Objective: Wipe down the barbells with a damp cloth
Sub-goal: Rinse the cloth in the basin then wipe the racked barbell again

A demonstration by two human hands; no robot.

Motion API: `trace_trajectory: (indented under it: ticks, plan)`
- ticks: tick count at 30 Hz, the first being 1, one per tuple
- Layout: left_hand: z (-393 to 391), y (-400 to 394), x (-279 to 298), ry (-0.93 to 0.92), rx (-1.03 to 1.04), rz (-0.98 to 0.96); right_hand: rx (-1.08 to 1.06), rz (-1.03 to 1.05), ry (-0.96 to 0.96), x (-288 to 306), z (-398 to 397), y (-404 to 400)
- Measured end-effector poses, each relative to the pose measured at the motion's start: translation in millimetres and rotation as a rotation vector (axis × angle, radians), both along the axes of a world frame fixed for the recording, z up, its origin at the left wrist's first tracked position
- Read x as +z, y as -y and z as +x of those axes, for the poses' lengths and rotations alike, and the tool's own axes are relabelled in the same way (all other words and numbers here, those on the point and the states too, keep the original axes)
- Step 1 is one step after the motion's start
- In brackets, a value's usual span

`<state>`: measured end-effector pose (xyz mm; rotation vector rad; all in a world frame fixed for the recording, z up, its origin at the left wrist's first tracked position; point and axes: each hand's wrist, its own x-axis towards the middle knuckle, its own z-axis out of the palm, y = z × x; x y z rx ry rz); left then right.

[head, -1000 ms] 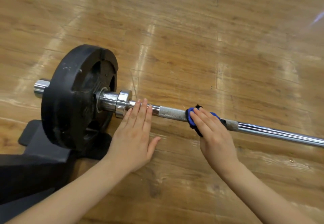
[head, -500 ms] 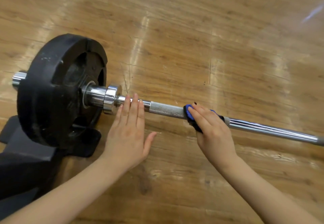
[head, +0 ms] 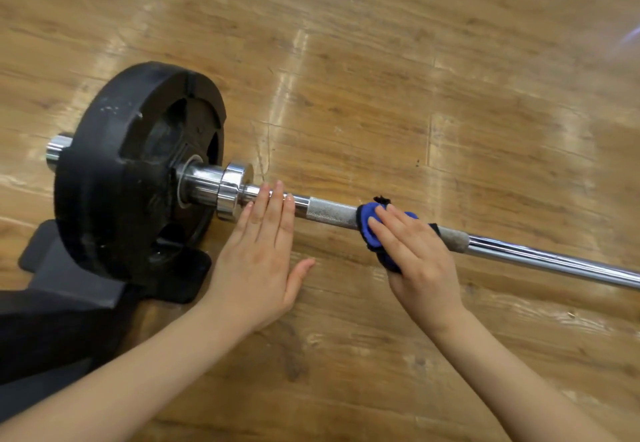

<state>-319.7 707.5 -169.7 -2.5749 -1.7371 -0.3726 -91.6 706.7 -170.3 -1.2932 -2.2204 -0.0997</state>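
Chrome and knurled steel made up the barbell (head: pixel 332 211), which lay low across the wooden floor (head: pixel 415 78), its plate end resting on a black stand (head: pixel 86 289). My right hand (head: pixel 415 254) curled over the blue cloth (head: pixel 369 230) and pinched it around the knurled stretch of the shaft, while my left hand (head: pixel 259 251) lay flat with straight fingers, the fingertips (head: pixel 277 196) touching the smooth shaft just beside the collar (head: pixel 232 192). I judged the main risk to be the bar rolling under the wiping pressure, since my flat left hand only steadied it and did not grip it. The rough knurling might also snag the cloth and pull it loose. Rubbing toward the collar could bring my 2 hands together. I counted 1 barbell, 1 black weight plate (head: pixel 131 171), 1 collar, 1 cloth, 1 stand and 2 hands.
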Motion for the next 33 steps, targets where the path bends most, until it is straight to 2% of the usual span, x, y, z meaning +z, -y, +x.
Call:
trace_trajectory:
  ticks: [4, 7, 11, 14, 16, 18, 20, 25, 28, 30, 33]
  plan:
    - [1, 1, -1, -0.008, -0.003, 0.011, 0.043, -0.077, 0.138, 11, -43, -17]
    - [5, 1, -2, -0.016, 0.007, 0.008, 0.057, -0.12, 0.189, 10, -34, -16]
    - [3, 2, -2, -0.03, 0.009, -0.007, -0.028, -0.098, 0.102, 2, 18, 6]
    - [3, 1, -2, -0.04, 0.01, -0.009, -0.126, -0.039, 0.014, 12, 6, 6]
    - [4, 1, -5, -0.041, 0.01, 0.005, -0.047, -0.032, -0.006, 17, -26, -5]
    - [4, 1, -5, -0.043, 0.01, 0.005, 0.078, -0.073, 0.052, 14, -51, -12]
    - [3, 2, -4, -0.047, -0.005, -0.009, 0.116, -0.122, 0.119, 5, -44, -12]
    - [0, 0, 0, -0.023, -0.018, 0.004, -0.158, -0.077, 0.058, 3, 34, 19]
    - [2, 1, -3, -0.036, -0.007, 0.007, -0.269, -0.02, -0.002, 6, 21, 18]
    - [4, 1, -6, -0.045, -0.007, -0.008, -0.183, -0.009, -0.015, 4, -12, 8]
    - [3, 0, -6, -0.07, -0.015, -0.038, 0.004, -0.03, 0.082, -4, -23, 0]
